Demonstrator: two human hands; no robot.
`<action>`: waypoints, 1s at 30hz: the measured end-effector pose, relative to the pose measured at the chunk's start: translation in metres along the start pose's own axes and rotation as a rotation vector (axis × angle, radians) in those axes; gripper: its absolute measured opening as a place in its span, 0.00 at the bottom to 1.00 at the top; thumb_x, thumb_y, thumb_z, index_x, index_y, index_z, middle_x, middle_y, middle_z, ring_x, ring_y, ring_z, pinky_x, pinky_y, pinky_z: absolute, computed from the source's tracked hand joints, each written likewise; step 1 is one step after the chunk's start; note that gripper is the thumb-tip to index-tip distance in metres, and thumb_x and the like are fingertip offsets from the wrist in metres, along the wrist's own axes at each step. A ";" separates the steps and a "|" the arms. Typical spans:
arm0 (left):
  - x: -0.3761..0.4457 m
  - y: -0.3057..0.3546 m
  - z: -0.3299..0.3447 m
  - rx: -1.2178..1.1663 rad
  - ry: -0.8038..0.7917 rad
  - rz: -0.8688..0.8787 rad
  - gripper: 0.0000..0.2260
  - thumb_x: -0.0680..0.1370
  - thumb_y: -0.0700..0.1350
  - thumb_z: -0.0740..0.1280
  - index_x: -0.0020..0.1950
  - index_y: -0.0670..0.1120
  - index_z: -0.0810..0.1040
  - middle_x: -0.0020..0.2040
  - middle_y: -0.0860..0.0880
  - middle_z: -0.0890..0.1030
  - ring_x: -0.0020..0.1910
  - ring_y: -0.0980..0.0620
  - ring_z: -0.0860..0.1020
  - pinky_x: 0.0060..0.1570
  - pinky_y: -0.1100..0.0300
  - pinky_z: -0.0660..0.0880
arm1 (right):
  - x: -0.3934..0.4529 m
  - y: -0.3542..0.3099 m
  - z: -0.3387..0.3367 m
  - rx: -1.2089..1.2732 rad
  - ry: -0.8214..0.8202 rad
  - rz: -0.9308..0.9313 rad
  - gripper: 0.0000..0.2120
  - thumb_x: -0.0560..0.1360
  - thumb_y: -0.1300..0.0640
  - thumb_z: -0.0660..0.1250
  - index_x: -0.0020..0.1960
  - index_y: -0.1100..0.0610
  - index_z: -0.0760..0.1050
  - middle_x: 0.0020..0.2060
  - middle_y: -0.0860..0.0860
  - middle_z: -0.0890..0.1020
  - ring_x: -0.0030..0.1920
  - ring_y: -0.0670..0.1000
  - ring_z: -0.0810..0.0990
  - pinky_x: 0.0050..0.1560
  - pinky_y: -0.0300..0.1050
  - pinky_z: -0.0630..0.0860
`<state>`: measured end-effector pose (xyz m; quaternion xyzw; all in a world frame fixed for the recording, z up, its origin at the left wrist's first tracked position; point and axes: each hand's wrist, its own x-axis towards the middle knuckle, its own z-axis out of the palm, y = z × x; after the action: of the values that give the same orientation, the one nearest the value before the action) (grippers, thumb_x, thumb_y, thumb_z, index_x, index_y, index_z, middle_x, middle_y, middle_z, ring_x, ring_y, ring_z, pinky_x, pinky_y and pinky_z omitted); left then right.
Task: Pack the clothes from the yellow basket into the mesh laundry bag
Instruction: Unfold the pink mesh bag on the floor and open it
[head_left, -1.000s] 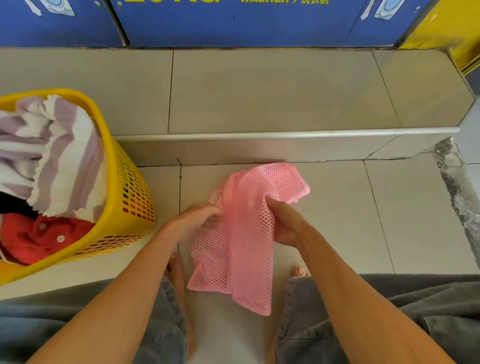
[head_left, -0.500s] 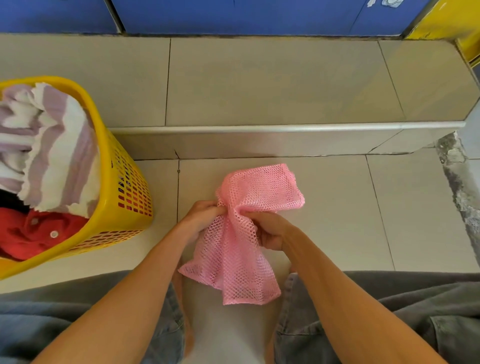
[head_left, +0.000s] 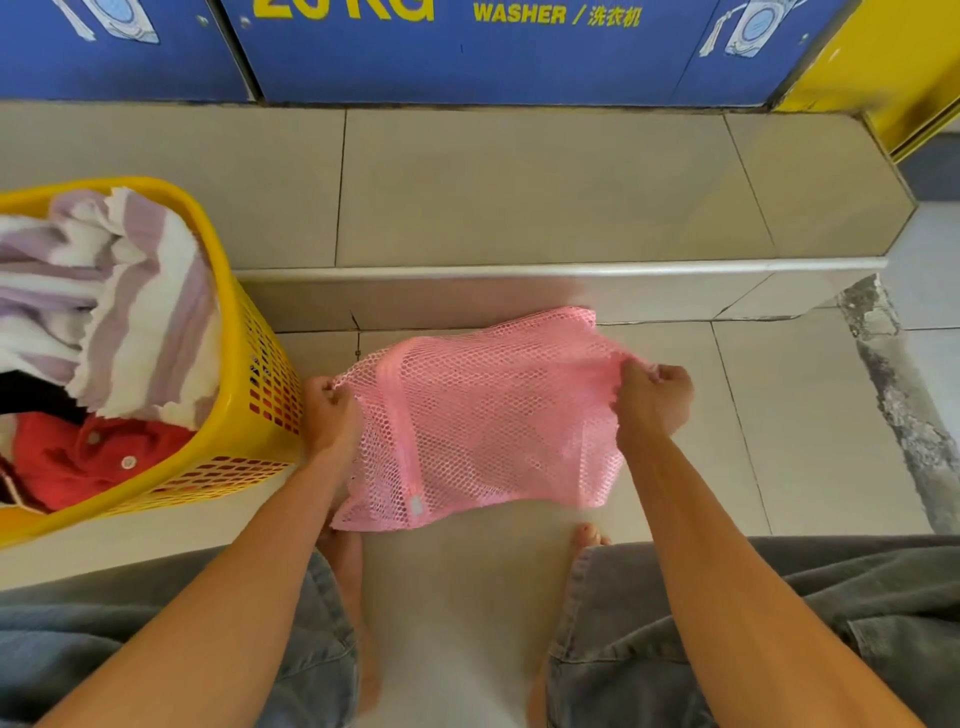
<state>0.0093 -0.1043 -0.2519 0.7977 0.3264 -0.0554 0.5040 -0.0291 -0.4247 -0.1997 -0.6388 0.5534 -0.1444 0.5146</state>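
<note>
basket (head_left: 260, 395): on the floor (head_left: 779, 415), left of the mesh bag (head_left: 483, 415)
clothes (head_left: 104, 322): piled in the basket
mesh bag: between left hand (head_left: 332, 415) and right hand (head_left: 654, 400), above the floor
step (head_left: 519, 187): behind the bag
washers (head_left: 467, 52): on the step's far edge

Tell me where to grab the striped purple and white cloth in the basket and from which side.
Pinch the striped cloth at its raised fold near the yellow basket rim, coming from above: it lies heaped on top, and the basket walls block the sides.
</note>
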 end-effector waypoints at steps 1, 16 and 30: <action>-0.001 -0.001 -0.001 0.004 0.019 0.040 0.05 0.80 0.42 0.61 0.54 0.50 0.68 0.47 0.48 0.73 0.41 0.50 0.73 0.35 0.59 0.70 | 0.001 -0.005 -0.001 -0.014 0.052 -0.096 0.05 0.77 0.58 0.69 0.49 0.56 0.73 0.39 0.51 0.81 0.37 0.52 0.81 0.42 0.49 0.81; -0.038 -0.028 0.007 0.532 -0.074 0.280 0.34 0.70 0.48 0.76 0.71 0.49 0.64 0.69 0.42 0.68 0.67 0.41 0.68 0.63 0.42 0.72 | -0.058 0.041 0.024 -0.516 -0.245 -0.434 0.17 0.79 0.66 0.65 0.66 0.57 0.68 0.50 0.53 0.83 0.47 0.55 0.83 0.44 0.50 0.81; -0.081 -0.064 0.020 0.832 -0.665 0.478 0.14 0.70 0.55 0.75 0.50 0.49 0.82 0.48 0.52 0.80 0.50 0.51 0.76 0.47 0.52 0.79 | -0.110 0.129 0.032 -1.122 -0.888 -0.714 0.10 0.82 0.59 0.64 0.63 0.58 0.77 0.59 0.57 0.83 0.58 0.60 0.81 0.55 0.53 0.78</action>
<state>-0.0861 -0.1403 -0.2773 0.9199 -0.0877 -0.3111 0.2222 -0.1149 -0.2964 -0.2764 -0.9388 0.0491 0.2674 0.2116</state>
